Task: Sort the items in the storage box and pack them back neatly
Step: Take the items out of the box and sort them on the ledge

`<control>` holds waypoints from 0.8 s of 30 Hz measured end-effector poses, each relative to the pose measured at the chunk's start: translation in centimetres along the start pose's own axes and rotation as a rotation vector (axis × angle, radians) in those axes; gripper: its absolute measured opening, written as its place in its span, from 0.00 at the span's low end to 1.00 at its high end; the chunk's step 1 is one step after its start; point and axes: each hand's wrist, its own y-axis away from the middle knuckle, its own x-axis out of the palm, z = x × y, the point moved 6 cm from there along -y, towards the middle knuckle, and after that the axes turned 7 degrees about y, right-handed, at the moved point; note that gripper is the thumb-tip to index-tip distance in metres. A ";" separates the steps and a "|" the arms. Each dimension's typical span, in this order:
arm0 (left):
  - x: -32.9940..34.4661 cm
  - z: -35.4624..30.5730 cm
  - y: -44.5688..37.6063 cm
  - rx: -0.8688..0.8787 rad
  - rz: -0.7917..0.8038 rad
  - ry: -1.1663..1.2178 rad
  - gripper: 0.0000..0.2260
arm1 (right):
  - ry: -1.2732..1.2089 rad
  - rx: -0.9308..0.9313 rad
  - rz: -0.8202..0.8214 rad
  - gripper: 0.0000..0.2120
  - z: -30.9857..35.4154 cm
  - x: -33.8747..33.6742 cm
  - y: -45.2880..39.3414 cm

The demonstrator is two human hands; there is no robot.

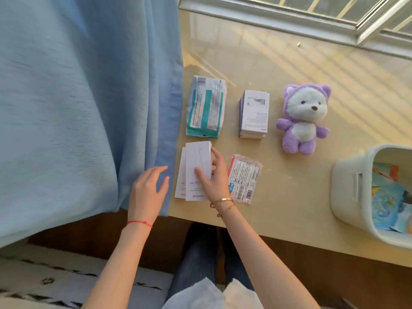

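On the pale yellow sill, my right hand (213, 175) grips a long white box (197, 161) that lies on top of another white box (181, 175). My left hand (148, 192) hovers open just left of them, against the blue curtain. Beside the boxes lies a clear packet with red-edged labels (244, 178). Farther back are a teal-and-white pouch (206, 107), a stack of white-and-purple boxes (255, 113) and a purple plush bear (304, 118). The white storage box (352, 188) stands at the right edge with colourful packets inside.
A blue curtain (84, 97) hangs over the left part of the sill. A window frame (289, 16) runs along the back. The sill's front edge (278, 238) is just past my wrists, with my legs and a patterned rug below.
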 end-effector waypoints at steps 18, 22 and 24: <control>-1.5 -4.6 1.9 0.143 0.030 -0.071 0.13 | 0.649 -0.260 -0.101 0.22 1.9 -5.3 2.9; -0.6 -10.0 2.9 0.217 0.053 -0.088 0.13 | 0.684 -0.326 -0.173 0.20 1.5 -13.7 6.5; 0.4 -13.2 3.7 0.256 0.048 -0.089 0.12 | 0.703 -0.321 -0.204 0.19 0.4 -18.2 8.2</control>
